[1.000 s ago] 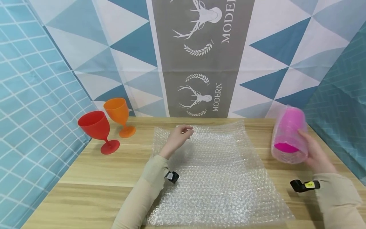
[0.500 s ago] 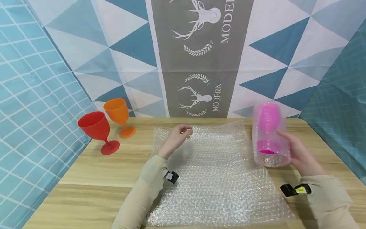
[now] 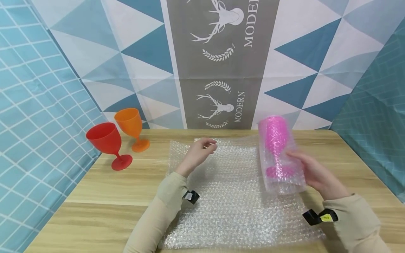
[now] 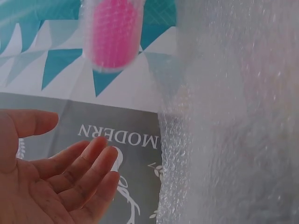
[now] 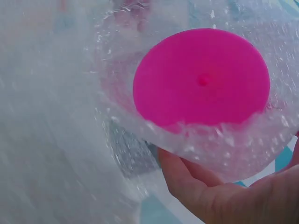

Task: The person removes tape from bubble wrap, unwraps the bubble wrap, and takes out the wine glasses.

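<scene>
My right hand [image 3: 319,175] grips a pink goblet [image 3: 276,137] rolled in bubble wrap and holds it upright over the right part of the flat bubble wrap sheet [image 3: 234,214]. In the right wrist view, the goblet's round base [image 5: 201,79] shows through the open end of the roll, with the fingers [image 5: 187,182] curled around the wrap. Over the sheet's far left part is my left hand [image 3: 197,154], loosely bent and holding nothing. The left wrist view shows the same hand [image 4: 70,177] palm up, fingers relaxed and apart from the wrapped goblet.
A red goblet [image 3: 105,138] and an orange goblet [image 3: 130,123] stand unwrapped on the wooden table [image 3: 126,189] at the left. Patterned cloth [image 3: 152,59] hangs behind the table, with a blue gridded cloth [image 3: 38,123] on the left.
My right hand has carried the wrapped pink goblet leftward, from the table's right side to over the sheet. The goblet now stands more upright. My left hand has barely moved.
</scene>
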The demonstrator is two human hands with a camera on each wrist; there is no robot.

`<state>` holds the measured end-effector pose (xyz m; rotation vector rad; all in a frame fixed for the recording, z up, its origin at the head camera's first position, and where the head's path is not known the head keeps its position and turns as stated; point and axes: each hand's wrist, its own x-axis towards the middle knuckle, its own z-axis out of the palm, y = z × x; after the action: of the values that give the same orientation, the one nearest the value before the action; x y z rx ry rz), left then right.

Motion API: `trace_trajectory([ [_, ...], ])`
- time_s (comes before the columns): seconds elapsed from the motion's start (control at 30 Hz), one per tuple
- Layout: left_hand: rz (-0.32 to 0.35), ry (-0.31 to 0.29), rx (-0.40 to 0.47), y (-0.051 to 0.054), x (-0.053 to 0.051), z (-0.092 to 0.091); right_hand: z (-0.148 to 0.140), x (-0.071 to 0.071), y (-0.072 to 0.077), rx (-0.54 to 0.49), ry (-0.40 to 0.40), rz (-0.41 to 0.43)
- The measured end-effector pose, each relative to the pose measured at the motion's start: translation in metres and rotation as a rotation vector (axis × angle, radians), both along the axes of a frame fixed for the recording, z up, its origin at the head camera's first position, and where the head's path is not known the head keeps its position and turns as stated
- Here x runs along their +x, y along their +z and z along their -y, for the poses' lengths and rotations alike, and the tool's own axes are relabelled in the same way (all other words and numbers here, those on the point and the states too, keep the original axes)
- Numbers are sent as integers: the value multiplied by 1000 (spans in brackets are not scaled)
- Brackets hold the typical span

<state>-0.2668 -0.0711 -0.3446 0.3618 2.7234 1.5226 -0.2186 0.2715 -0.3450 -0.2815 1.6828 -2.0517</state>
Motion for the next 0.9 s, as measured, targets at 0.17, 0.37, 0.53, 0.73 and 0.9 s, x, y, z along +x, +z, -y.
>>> trace_trajectory([
  [0.17, -9, -23, -34, 2, 4, -5, 23, 5, -3, 109, 9, 1],
  [0.37, -52, -40, -63, -3, 5, -11, 45, 12, -12, 221, 0, 41],
  [0.53, -46, -70, -94, -8, 5, -17, 57, 14, -20, 283, -30, 54],
  [0.73, -60, -133, -93, -17, 3, -28, 65, 14, -29, 310, -63, 54],
  [0.9, -125, -157, -146, -15, -2, -39, 67, 14, -31, 295, -50, 63],
])
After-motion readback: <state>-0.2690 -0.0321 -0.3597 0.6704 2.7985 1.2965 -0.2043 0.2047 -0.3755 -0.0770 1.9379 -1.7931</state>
